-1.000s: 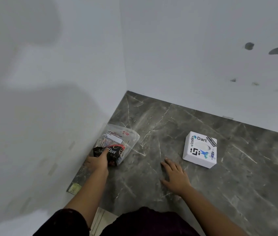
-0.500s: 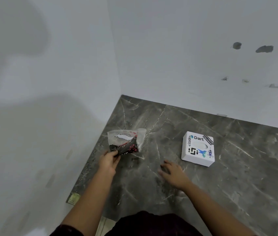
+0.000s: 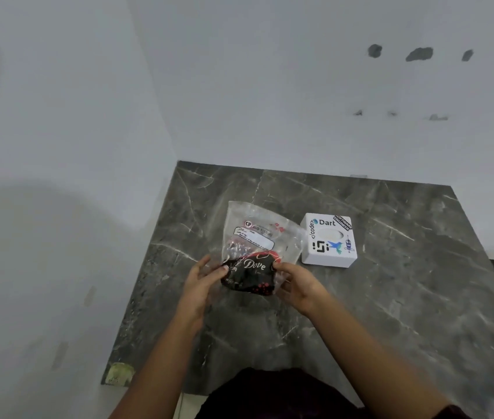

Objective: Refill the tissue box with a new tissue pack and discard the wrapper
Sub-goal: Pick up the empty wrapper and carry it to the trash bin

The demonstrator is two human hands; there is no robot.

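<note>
Both hands on the clear plastic bag at centre frame: left hand pinches its lower left edge, right hand grips the lower right, fingers closed on the plastic. A dark Dove pack sits inside. The white tissue box rests on the marble counter, just right of the bag.

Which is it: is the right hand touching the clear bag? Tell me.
Touching. The head view shows the right hand gripping the clear bag at its lower right edge.
</note>
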